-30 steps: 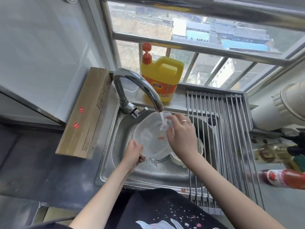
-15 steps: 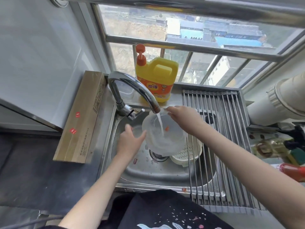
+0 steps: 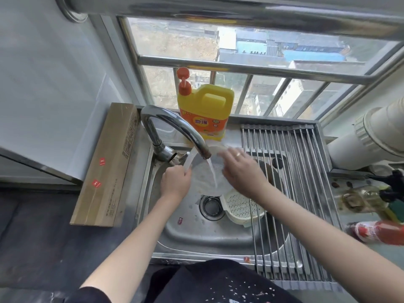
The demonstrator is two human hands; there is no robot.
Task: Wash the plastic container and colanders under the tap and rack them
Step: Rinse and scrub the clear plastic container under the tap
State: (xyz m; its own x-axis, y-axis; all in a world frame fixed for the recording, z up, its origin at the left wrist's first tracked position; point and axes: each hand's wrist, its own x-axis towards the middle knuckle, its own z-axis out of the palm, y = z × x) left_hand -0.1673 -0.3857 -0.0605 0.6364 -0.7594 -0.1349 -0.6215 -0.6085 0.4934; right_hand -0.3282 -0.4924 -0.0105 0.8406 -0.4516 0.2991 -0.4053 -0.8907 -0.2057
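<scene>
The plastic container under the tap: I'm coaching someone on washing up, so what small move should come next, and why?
Probably turn the plastic container a little under the stream. Water from the tap lands on one strip inside it, while the left hand grips its rim and the right hand lies on the far side. The colander waits in the sink.

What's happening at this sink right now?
A person is rinsing a clear plastic container under the running tap. The left hand grips its left rim while the right hand lies across its right side. A white colander sits in the sink beside the drain, not yet washed or racked. The drying rack over the sink's right side holds nothing visible.
</scene>
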